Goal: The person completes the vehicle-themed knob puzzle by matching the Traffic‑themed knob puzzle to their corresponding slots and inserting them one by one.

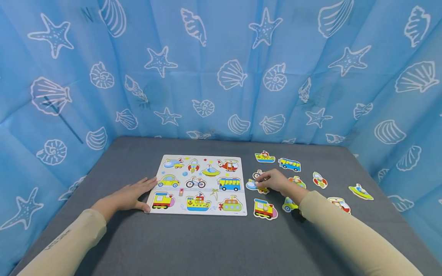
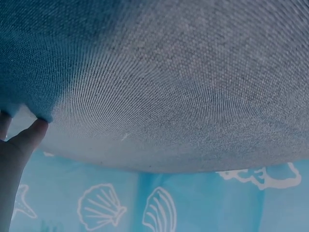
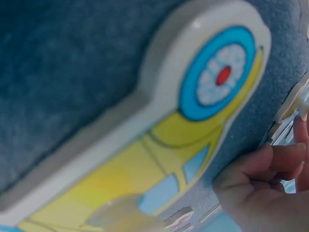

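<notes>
A white puzzle board (image 1: 174,212) with vehicle pictures lies flat on the table. My left hand (image 1: 129,195) rests at its left edge, fingers extended over the edge and thumb near the lower corner. To the right of the board, my right hand (image 1: 277,182) pinches an airplane puzzle piece (image 1: 251,185) between thumb and fingertips. The airplane overlaps a bicycle piece (image 1: 257,174) in the head view. Below it lies a train piece (image 1: 265,209). A yellow car piece (image 3: 169,164) looms large in the right wrist view, under my right wrist.
More pieces lie right of the board: a ship (image 1: 264,157), a bus (image 1: 290,165), a rocket (image 1: 319,180), a flying saucer (image 1: 360,191), and a helicopter (image 1: 340,204) partly behind the right sleeve. A blue shell-patterned curtain (image 1: 214,96) hangs behind the grey table (image 1: 193,249).
</notes>
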### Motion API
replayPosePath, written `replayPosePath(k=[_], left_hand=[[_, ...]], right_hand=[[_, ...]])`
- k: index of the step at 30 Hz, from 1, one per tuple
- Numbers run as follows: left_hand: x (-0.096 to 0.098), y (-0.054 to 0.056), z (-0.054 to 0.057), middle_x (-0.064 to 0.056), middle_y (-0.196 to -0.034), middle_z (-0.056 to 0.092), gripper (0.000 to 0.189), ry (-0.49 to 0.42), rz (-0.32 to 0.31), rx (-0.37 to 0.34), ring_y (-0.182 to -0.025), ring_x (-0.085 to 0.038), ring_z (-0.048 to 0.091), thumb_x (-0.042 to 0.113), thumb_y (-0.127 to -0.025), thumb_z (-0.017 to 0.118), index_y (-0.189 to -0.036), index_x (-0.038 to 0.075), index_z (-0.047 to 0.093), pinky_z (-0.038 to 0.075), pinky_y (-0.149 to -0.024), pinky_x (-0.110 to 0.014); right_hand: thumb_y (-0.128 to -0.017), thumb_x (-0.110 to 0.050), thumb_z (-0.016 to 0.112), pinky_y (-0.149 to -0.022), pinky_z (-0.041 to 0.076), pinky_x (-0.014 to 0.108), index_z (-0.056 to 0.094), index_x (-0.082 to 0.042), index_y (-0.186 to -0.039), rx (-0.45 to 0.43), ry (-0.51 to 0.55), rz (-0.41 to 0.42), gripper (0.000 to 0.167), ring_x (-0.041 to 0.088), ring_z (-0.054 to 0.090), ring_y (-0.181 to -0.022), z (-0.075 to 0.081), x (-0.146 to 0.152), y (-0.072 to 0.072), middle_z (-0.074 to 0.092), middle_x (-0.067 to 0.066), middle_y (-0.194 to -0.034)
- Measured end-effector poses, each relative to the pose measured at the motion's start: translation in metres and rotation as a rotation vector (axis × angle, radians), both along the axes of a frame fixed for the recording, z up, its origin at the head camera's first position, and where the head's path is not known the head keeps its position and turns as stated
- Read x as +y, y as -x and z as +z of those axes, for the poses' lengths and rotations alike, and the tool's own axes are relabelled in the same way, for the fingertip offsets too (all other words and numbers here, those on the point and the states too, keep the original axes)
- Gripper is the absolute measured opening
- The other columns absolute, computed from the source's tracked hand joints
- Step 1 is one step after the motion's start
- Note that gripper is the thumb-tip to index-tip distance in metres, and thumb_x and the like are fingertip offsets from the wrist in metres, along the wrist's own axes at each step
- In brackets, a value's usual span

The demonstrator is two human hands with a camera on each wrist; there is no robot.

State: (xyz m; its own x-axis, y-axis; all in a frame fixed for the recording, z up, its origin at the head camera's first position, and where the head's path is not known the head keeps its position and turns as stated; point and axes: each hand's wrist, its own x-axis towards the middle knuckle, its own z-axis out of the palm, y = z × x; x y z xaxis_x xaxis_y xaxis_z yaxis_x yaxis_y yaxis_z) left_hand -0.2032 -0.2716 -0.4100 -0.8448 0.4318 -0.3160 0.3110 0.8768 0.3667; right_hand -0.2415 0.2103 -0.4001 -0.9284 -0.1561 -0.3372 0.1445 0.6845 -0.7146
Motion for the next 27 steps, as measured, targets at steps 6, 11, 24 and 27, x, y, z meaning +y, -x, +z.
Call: replayPosePath(k=[6, 11, 24, 27], left_hand=[[-0.0008, -0.0015, 0.0019, -0.024, -0.157, 0.019, 0.114, 0.013, -0.007, 0.005, -0.142, -0.049, 0.013, 0.059, -0.071, 0.076, -0.153, 0.001, 0.022, 0.017, -0.101, -0.075], [0.0003, -0.0005, 0.0015, -0.023, -0.158, 0.018, 0.114, 0.009, -0.007, -0.002, -0.142, -0.048, 0.012, 0.060, -0.071, 0.075, -0.154, 0.002, 0.021, 0.017, -0.102, -0.074], [0.0008, 0.0001, 0.0007, -0.022, -0.158, 0.018, 0.113, -0.004, -0.001, -0.005, -0.143, -0.047, 0.012, 0.057, -0.071, 0.076, -0.154, 0.003, 0.021, 0.016, -0.103, -0.073], [0.0003, -0.0006, -0.0002, -0.022, -0.158, 0.019, 0.113, 0.002, 0.002, -0.001, -0.143, -0.047, 0.012, 0.057, -0.070, 0.076, -0.154, 0.003, 0.022, 0.016, -0.103, -0.073]], right_hand=[[-0.086, -0.010, 0.074, -0.072, 0.044, 0.032, 0.073, -0.001, -0.106, -0.004, 0.007, -0.010, 0.022, 0.023, 0.052, -0.087, -0.0007, -0.0037, 0.0013, 0.061, 0.011, -0.103], [-0.085, -0.008, 0.075, -0.069, 0.044, 0.030, 0.073, -0.001, -0.100, 0.007, -0.004, -0.002, 0.017, 0.022, 0.052, -0.083, -0.0015, -0.0049, 0.0021, 0.060, 0.009, -0.096], [-0.087, -0.006, 0.073, -0.065, 0.042, 0.029, 0.071, 0.000, -0.093, 0.038, -0.017, -0.018, 0.009, 0.019, 0.051, -0.077, -0.0036, -0.0082, -0.0028, 0.058, 0.007, -0.087], [-0.087, -0.006, 0.073, -0.064, 0.042, 0.029, 0.071, 0.000, -0.093, 0.043, -0.018, -0.022, 0.009, 0.019, 0.051, -0.077, -0.0038, -0.0099, -0.0030, 0.058, 0.007, -0.087]])
